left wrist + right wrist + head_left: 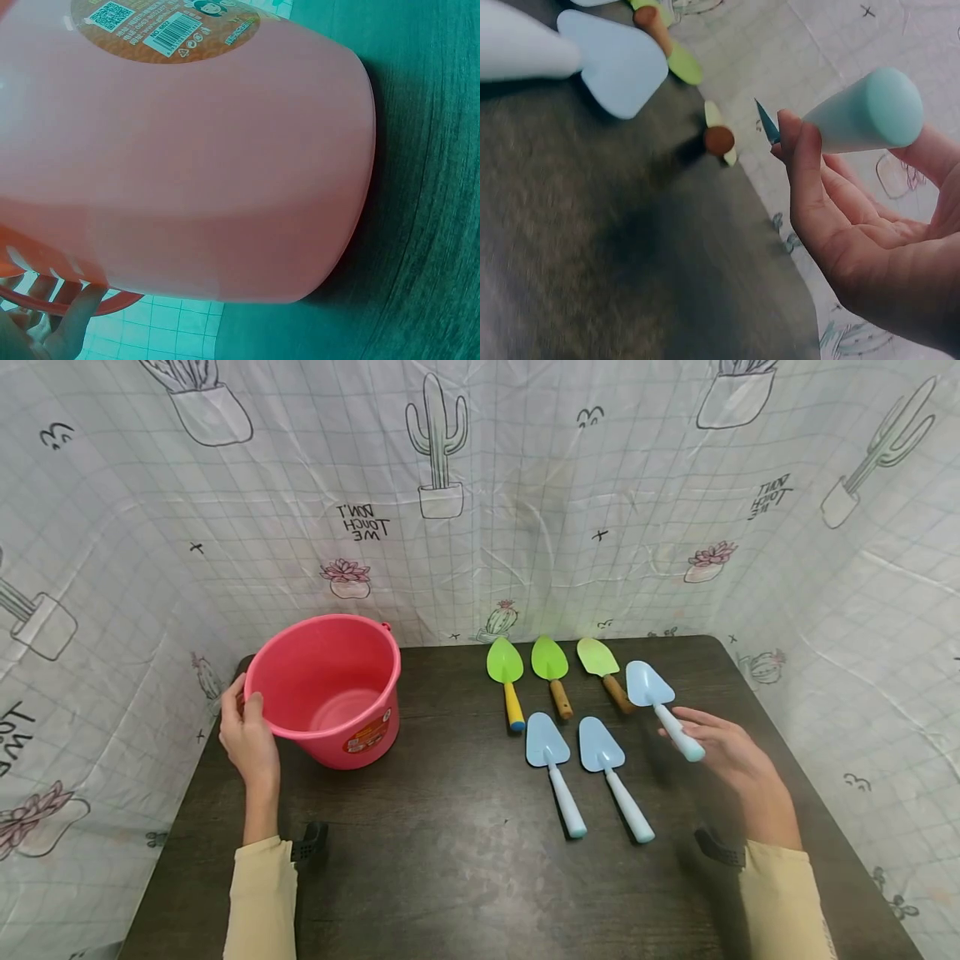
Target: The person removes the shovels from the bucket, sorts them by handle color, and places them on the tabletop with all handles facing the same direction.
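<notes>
At the left, my left hand [251, 743] grips the rim of a pink bucket [363, 714], thumb over the edge and fingers along the outside. The bucket stands upright on the table, and its label shows large in the left wrist view. My right hand [738, 760] holds a light blue trowel [651, 685] by its white handle, raised above the table. In the right wrist view the mint-green end of that trowel's handle [896, 109] points toward the camera. Two more blue trowels, a left one [547, 743] and a right one [602, 747], lie just left of this hand.
Along the back lie three green trowels: one with a yellow handle [506, 662], one with a wooden handle [551, 660] and a paler one [597, 657], also wooden-handled. A patterned cloth [480, 543] surrounds the dark wooden table [450, 860] at the back and sides.
</notes>
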`<state>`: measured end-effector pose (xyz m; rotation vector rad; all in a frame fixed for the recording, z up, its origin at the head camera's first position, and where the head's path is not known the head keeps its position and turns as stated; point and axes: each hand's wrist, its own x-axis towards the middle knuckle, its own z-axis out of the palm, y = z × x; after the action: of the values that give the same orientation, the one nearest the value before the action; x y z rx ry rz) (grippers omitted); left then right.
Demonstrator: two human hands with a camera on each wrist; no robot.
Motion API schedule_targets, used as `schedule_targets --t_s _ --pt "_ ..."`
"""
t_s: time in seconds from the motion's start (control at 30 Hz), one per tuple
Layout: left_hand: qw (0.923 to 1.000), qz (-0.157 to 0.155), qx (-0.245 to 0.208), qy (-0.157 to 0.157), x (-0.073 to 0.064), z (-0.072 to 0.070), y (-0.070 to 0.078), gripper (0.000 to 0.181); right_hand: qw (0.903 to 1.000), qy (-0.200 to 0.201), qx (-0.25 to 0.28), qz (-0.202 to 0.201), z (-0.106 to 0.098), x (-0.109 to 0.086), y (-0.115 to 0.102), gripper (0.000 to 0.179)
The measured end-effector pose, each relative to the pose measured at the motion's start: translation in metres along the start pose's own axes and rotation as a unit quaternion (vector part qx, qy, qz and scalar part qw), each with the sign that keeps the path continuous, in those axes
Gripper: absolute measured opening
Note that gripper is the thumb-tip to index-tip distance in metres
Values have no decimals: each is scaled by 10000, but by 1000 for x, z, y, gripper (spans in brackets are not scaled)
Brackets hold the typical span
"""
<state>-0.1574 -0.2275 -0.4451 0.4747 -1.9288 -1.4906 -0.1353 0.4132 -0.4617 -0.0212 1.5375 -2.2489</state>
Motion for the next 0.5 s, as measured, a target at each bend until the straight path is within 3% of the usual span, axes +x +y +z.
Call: schedule_targets --t_s 0.3,0.5 --pt "10000 -29 -83 -7 1 1 -1 38 9998 174 44 97 -16 -14 4 33" --pt "10000 -5 -85 15 1 2 -1 39 9999 -18 126 111 -27 -20 8 41"
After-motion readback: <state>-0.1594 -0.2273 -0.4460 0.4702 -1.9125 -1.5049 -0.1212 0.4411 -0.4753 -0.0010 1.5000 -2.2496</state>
